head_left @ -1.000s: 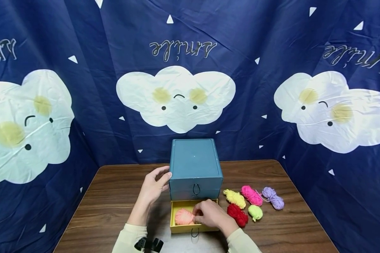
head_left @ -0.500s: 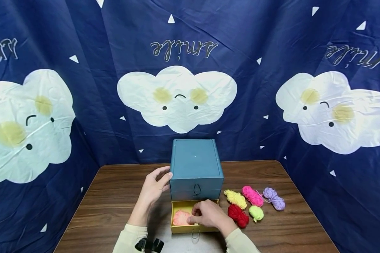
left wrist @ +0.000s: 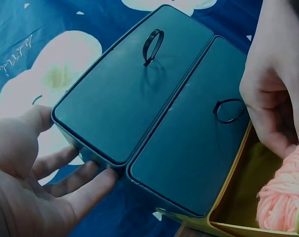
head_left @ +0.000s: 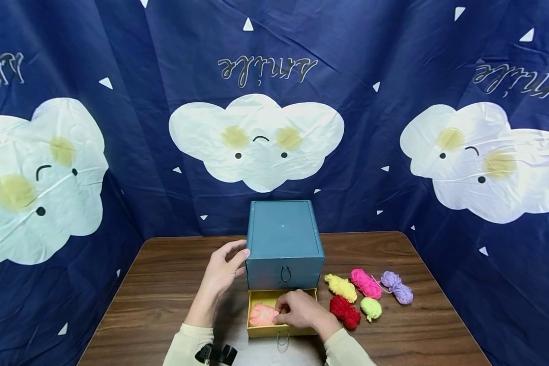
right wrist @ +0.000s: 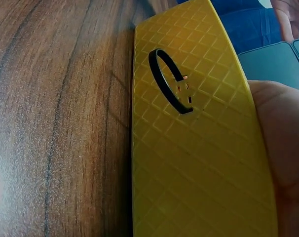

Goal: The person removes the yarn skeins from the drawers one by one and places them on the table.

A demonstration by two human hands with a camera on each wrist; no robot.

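A teal drawer box (head_left: 283, 229) stands at the back of the table, its lowest yellow drawer (head_left: 263, 332) pulled out. My left hand (head_left: 221, 267) rests on the box's left side; in the left wrist view its extended fingers (left wrist: 88, 190) touch the side and edge. Inside the drawer, my right hand (head_left: 302, 310) pinches the right end of a peach-pink yarn skein (head_left: 261, 315). The left wrist view shows curled fingers at this skein (left wrist: 282, 192). In the right wrist view the drawer front (right wrist: 204, 158) hides the skein and the fingertips.
Right of the drawer lie yarn skeins: yellow (head_left: 341, 287), red (head_left: 345, 311), hot pink (head_left: 366, 283), lime green (head_left: 371, 308) and lilac (head_left: 397, 287). Black loop handles stick out from the drawer fronts. A blue cloud-print curtain (head_left: 256, 218) surrounds the wooden table (head_left: 164, 284).
The pink skein has shifted slightly left and flattened in the drawer, with my right hand's fingers moving at its right end. My left hand has stayed on the box.
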